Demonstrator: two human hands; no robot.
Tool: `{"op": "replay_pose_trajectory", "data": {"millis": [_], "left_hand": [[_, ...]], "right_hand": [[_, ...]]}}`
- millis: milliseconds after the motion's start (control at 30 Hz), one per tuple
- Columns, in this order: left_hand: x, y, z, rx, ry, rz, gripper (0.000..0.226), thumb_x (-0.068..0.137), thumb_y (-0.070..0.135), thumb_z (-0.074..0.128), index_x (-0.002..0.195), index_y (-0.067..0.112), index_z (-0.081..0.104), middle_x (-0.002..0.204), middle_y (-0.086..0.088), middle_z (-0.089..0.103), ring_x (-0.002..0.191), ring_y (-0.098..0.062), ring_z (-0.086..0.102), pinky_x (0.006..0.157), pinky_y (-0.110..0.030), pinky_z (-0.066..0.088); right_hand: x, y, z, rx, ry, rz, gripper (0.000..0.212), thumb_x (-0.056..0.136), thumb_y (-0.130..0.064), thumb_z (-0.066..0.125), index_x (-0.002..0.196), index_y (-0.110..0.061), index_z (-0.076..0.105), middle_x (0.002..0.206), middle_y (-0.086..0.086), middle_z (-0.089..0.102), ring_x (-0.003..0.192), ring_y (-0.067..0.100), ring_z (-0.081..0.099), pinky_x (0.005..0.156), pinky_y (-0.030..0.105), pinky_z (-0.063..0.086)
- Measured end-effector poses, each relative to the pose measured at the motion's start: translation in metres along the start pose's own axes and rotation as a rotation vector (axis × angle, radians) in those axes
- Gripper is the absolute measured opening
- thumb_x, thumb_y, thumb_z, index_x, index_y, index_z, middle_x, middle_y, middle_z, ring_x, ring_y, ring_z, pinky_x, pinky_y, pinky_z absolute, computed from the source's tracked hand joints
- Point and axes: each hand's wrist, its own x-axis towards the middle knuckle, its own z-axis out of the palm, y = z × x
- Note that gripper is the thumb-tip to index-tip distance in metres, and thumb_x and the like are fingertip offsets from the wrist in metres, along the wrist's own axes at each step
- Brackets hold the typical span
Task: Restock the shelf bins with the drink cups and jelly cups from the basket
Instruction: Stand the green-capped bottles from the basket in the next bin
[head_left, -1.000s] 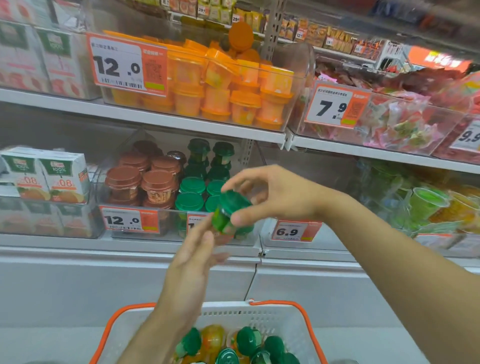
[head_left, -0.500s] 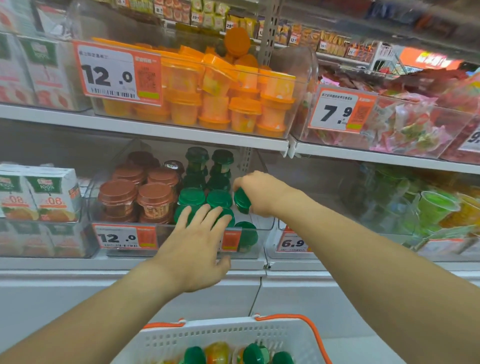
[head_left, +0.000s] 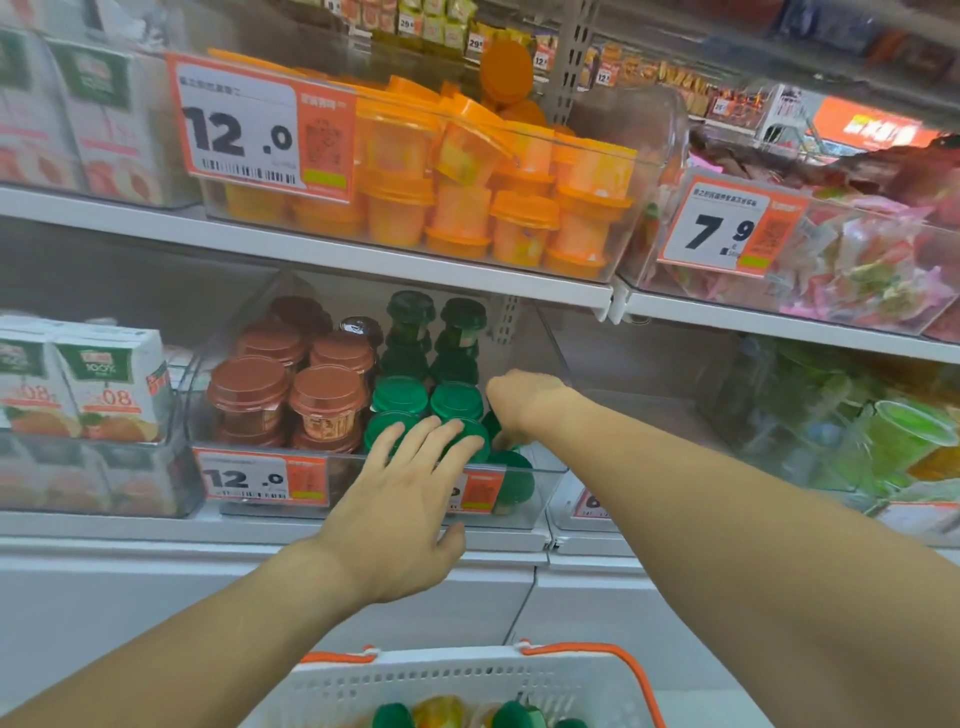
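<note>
We find the green-lidded cups (head_left: 456, 400) standing in rows at the right side of the clear shelf bin (head_left: 540, 470) on the middle shelf, with darker stacked ones at the back and one green cup (head_left: 511, 480) low in the front right corner. The right hand (head_left: 519, 410) reaches into the bin just beside those rows, knuckles up and fingers curled downward onto a green cup below it; the fingertips are hidden, so we judge it a grip on that cup but cannot confirm it. The left hand (head_left: 402, 499) lies flat with fingers straight and spread, their tips resting on the front green lids, holding nothing.

Brown-lidded cups (head_left: 291, 395) fill the left half of the same bin, and a 12.0 price tag (head_left: 260, 478) hangs on its front. The white basket (head_left: 467, 680) with orange handles sits at the bottom edge and holds more green-lidded cups and jelly cups (head_left: 441, 716). Juice cartons (head_left: 98, 384) stand in the bin to the left. On the shelf above, a bin of orange cups (head_left: 467, 197) sits beside a bin of wrapped sweets (head_left: 857, 270) tagged 7.9.
</note>
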Motion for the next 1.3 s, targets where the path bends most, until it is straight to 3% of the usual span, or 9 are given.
{"op": "replay_pose_trajectory", "data": {"millis": [133,333,633,833,933,1033,1133,1200,1300], "left_hand": [[0.0,0.0,-0.001,-0.001,-0.008,0.0,0.077,0.085,0.048,0.047,0.154,0.024,0.022,0.16,0.002,0.022,0.149,-0.022,0.014,0.123,-0.046,0.008],[0.0,0.0,0.002,0.045,0.015,-0.007,0.077,0.08,0.047,0.051,0.15,0.021,0.032,0.155,-0.002,0.035,0.145,-0.027,0.029,0.119,-0.05,0.021],[0.001,-0.002,0.01,0.124,0.078,0.003,0.077,0.076,0.042,0.058,0.147,0.017,0.039,0.15,-0.005,0.043,0.139,-0.029,0.038,0.114,-0.052,0.032],[0.001,-0.003,0.005,0.048,0.069,-0.019,0.074,0.082,0.037,0.053,0.15,0.018,0.032,0.156,-0.005,0.032,0.147,-0.028,0.023,0.121,-0.049,0.017],[-0.002,0.011,-0.003,0.028,0.182,0.029,0.067,0.08,0.024,0.056,0.144,0.011,0.041,0.151,-0.01,0.037,0.145,-0.031,0.027,0.119,-0.049,0.023],[-0.003,0.033,-0.007,-0.126,0.37,0.209,0.037,0.076,0.008,0.061,0.113,0.008,0.061,0.119,-0.008,0.056,0.109,-0.029,0.055,0.091,-0.041,0.045],[-0.003,0.066,0.001,-0.223,0.162,0.285,0.015,0.083,0.014,0.053,0.097,0.015,0.059,0.101,-0.001,0.056,0.08,-0.024,0.057,0.069,-0.039,0.048],[-0.01,0.089,0.024,-0.176,-0.201,0.234,0.015,0.09,0.022,0.047,0.101,0.018,0.056,0.101,0.0,0.06,0.085,-0.025,0.059,0.072,-0.039,0.049],[-0.029,0.116,0.077,-0.084,-0.732,0.085,0.021,0.093,0.032,0.046,0.101,0.015,0.057,0.103,-0.005,0.062,0.09,-0.026,0.06,0.081,-0.038,0.052]], "right_hand": [[0.001,-0.002,-0.007,0.023,-0.102,-0.04,0.031,0.089,-0.034,0.073,0.103,-0.012,0.057,0.09,0.002,0.057,0.085,0.024,0.058,0.077,0.034,0.05],[-0.001,0.001,-0.014,-0.045,-0.153,-0.041,0.028,0.096,-0.003,0.051,0.07,-0.013,0.045,0.076,0.004,0.049,0.066,0.018,0.045,0.068,0.03,0.043],[-0.03,0.002,-0.027,-0.061,0.014,-0.122,0.008,0.094,0.002,0.055,0.091,-0.005,0.053,0.079,0.006,0.051,0.06,0.015,0.045,0.049,0.023,0.036],[-0.087,0.025,-0.016,0.299,0.451,-0.255,0.028,0.096,-0.011,0.052,0.118,-0.016,0.069,0.11,-0.002,0.07,0.096,0.015,0.064,0.085,0.031,0.054],[-0.136,0.028,0.025,0.636,0.819,-0.311,0.015,0.093,-0.012,0.06,0.098,-0.018,0.072,0.082,-0.014,0.064,0.068,0.004,0.056,0.067,0.015,0.046],[-0.157,0.024,0.096,0.938,1.004,-0.177,0.011,0.087,-0.006,0.063,0.088,-0.014,0.07,0.063,-0.004,0.059,0.053,0.011,0.051,0.05,0.021,0.04],[-0.162,0.026,0.181,1.183,0.937,0.201,0.021,0.088,-0.003,0.062,0.086,-0.024,0.066,0.061,-0.007,0.058,0.055,0.009,0.054,0.054,0.021,0.042],[-0.176,0.021,0.241,1.304,0.795,0.469,0.023,0.091,-0.005,0.06,0.088,-0.028,0.062,0.06,-0.007,0.058,0.054,0.007,0.055,0.057,0.023,0.045],[-0.202,0.003,0.319,1.176,0.458,0.514,0.013,0.093,-0.013,0.058,0.099,-0.024,0.06,0.067,-0.005,0.061,0.059,0.008,0.059,0.063,0.033,0.051]]}}
